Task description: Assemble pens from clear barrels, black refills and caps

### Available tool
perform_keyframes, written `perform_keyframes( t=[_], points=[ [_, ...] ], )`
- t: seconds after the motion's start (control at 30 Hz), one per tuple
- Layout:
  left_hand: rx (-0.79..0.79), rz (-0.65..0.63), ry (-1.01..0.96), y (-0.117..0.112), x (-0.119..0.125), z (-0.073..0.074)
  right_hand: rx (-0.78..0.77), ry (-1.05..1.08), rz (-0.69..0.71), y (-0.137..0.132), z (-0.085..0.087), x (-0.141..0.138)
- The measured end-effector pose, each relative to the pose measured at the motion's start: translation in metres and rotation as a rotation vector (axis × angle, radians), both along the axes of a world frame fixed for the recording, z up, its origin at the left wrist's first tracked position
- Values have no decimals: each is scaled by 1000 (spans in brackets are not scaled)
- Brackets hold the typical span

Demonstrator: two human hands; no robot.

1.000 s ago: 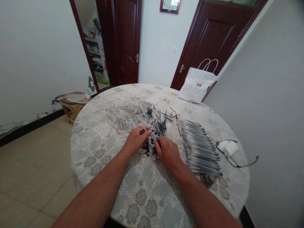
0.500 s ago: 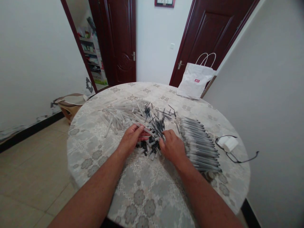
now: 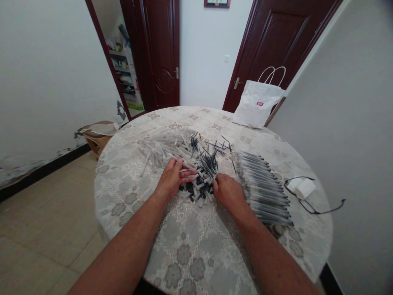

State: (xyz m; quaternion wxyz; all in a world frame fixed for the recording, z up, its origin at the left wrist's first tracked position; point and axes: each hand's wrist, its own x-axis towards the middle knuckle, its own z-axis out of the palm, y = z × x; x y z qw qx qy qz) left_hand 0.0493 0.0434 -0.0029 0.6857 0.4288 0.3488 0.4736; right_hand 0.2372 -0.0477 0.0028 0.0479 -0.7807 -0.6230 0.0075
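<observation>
My left hand pinches a whitish pen barrel between thumb and forefinger, its other fingers spread beneath. Curled up close to the near end of a bunch of dark pen refills is my right hand; its fingertips are turned away, so what they grip is hidden. Below and between both hands lies a heap of small black and clear pen caps. A loose pile of whitish barrels spreads beyond my left hand. To the right of my right hand, capped pens lie side by side in a row.
The round table has a patterned lace-like cloth. Eyeglasses and a white folded tissue or packet lie at the right edge. A white paper bag stands at the back right. A stool is on the floor at left.
My right hand has closed and drawn slightly back from the refills. My left hand keeps its hold on the barrel, with its lower fingers more spread. The whole view has shifted a little.
</observation>
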Motion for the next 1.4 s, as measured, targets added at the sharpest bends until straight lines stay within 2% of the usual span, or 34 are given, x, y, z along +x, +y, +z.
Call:
perform_keyframes(
  t=[0.2, 0.33, 0.47, 0.6, 0.77, 0.97, 1.17, 1.3, 1.4],
  points=[
    [14, -3, -23, -1, 1, 1, -27, 31, -13, 0, 1, -1],
    [36, 15, -64, 0, 0, -2, 63, 43, 6, -1, 4, -2],
    [31, 82, -115, 4, -2, -3, 177, 90, 99, -3, 6, -3],
    [27, 161, -165, 8, -4, -3, 222, 125, 203, -4, 4, -3],
    [25, 255, -190, 10, -6, -1, 213, 99, 205, -3, 1, -2],
    [70, 226, -155, 8, -5, -1, 204, 32, 138, -3, -1, 0],
    [101, 209, -107, 7, -3, -2, 205, 6, 133, -4, 2, -2],
    [118, 172, -75, 6, -3, -3, 256, 33, 147, -3, 0, -1],
    [115, 134, -47, 5, -3, -3, 345, 113, 209, -3, -2, -2]
  ],
)
